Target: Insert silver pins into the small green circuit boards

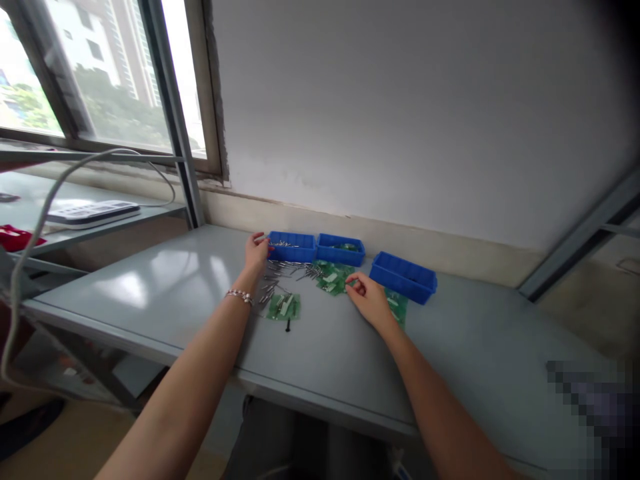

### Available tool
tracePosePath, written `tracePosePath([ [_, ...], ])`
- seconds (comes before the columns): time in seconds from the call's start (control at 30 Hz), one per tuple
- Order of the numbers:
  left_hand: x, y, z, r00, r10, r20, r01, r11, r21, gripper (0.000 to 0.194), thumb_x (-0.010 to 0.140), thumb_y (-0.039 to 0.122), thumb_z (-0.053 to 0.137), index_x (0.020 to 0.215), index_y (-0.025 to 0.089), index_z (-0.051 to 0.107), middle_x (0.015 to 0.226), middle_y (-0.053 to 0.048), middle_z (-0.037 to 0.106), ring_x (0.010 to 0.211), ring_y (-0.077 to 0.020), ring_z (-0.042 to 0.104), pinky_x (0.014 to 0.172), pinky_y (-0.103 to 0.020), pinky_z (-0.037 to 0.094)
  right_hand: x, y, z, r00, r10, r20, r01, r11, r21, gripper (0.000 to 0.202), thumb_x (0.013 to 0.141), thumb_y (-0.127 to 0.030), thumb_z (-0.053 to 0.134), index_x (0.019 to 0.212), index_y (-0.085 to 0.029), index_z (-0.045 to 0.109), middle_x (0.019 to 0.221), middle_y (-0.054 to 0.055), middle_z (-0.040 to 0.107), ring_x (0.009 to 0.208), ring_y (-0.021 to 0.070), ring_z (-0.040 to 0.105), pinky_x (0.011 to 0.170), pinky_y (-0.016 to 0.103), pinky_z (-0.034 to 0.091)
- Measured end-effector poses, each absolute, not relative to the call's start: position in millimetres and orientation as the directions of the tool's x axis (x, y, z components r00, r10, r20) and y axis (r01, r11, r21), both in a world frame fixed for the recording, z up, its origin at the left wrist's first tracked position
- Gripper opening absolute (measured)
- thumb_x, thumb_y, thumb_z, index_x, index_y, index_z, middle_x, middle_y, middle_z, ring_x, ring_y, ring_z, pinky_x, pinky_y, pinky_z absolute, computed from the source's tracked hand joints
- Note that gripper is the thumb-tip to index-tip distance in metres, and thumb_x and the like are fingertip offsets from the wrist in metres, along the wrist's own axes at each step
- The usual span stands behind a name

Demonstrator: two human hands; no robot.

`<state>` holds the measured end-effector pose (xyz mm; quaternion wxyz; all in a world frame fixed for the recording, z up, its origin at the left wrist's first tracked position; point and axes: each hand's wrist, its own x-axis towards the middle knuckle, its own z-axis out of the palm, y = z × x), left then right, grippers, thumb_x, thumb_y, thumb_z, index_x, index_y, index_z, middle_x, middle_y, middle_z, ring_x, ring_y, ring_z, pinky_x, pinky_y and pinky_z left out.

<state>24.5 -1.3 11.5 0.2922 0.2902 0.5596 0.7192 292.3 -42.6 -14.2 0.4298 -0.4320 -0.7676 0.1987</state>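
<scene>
Curls left hand at leftmost blue plastic bin, right hand by flat green plastic packets, likely light, slippery: pinch edges; cannot tell grip.

Pale beaded bracelet, left wrist; bare forearms

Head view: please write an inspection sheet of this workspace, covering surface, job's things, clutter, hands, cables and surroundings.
Surface: grey table, bright glare at its left.
Job's things: three blue bins, green packets, loose metal pieces, one dark bolt.
Clutter: metal pieces scattered before the bins; pixelated shape at right edge, unidentifiable.
Hands: left hand by the left bin; right hand near green packets; any grip too small to tell.
Cables: one pale cable loops at far left.
Surroundings: window at left, pale wall behind, flat device on neighbouring table.
</scene>
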Motion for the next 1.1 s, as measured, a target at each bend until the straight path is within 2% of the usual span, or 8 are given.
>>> tracePosePath([
  [0.3,22.5,-7.5,17.4,-0.667,0.725,0.17,-0.151,-0.356,0.922,0.034,0.06,0.01,0.042,0.093,0.014,0.051,0.093,-0.007,0.058,0.054,-0.0057,0.051,0.047,-0.016,0.034,291.1,-42.9,-13.1,-0.245,0.851,0.464,0.496,0.521,-0.694,0.011,0.069,-0.024,0.047,0.076,-0.018,0.054,0.054,-0.003,0.046,0.048,0.0121,0.043,0.049,0.022,0.033],
  [0.53,24.0,-12.6,21.2,-0.64,0.764,0.084,-0.265,-0.322,0.909,0.039,0.058,0.007,0.04,0.094,0.017,0.052,0.102,-0.005,0.058,0.054,-0.0055,0.052,0.046,-0.016,0.034,291.6,-43.0,-13.6,-0.258,0.848,0.462,0.508,0.526,-0.682,0.011,0.069,-0.024,0.047,0.076,-0.019,0.054,0.054,-0.003,0.047,0.048,0.0121,0.043,0.049,0.023,0.033],
  [0.8,26.4,-10.6,18.6,-0.641,0.754,0.145,-0.168,-0.322,0.932,0.039,0.06,0.01,0.043,0.098,0.014,0.052,0.102,-0.008,0.058,0.053,-0.0057,0.051,0.047,-0.016,0.034,291.7,-43.4,-13.2,-0.26,0.846,0.465,0.514,0.529,-0.676,0.011,0.069,-0.025,0.046,0.076,-0.019,0.053,0.054,-0.002,0.046,0.049,0.0128,0.043,0.05,0.023,0.033],
  [0.93,27.0,-8.8,17.9,-0.595,0.765,0.247,-0.024,-0.324,0.946,0.027,0.063,0.016,0.05,0.089,0.013,0.057,0.083,-0.006,0.061,0.051,-0.0075,0.048,0.046,-0.017,0.034,292.3,-43.2,-12.8,-0.263,0.845,0.466,0.519,0.531,-0.67,0.011,0.07,-0.024,0.046,0.076,-0.019,0.053,0.054,-0.002,0.047,0.049,0.0126,0.043,0.049,0.023,0.033],
  [1.03,26.0,-5.7,15.8,-0.417,0.88,0.229,0.252,-0.131,0.959,0.012,0.056,0.012,0.06,0.068,0.013,0.061,0.059,-0.004,0.057,0.052,-0.0126,0.049,0.048,-0.02,0.036,292.5,-43.4,-12.4,-0.265,0.842,0.471,0.523,0.536,-0.663,0.012,0.07,-0.024,0.046,0.076,-0.019,0.054,0.054,-0.002,0.047,0.048,0.0126,0.044,0.049,0.023,0.033],
  [1.1,23.0,-3.5,13.0,-0.368,0.916,0.159,0.39,-0.003,0.921,0.014,0.046,0.003,0.064,0.052,0.014,0.059,0.048,-0.003,0.051,0.056,-0.017,0.051,0.052,-0.022,0.038,292.3,-43.7,-12.2,-0.266,0.84,0.474,0.526,0.538,-0.659,0.011,0.07,-0.025,0.046,0.076,-0.019,0.053,0.053,-0.003,0.047,0.048,0.0127,0.044,0.049,0.023,0.033],
])
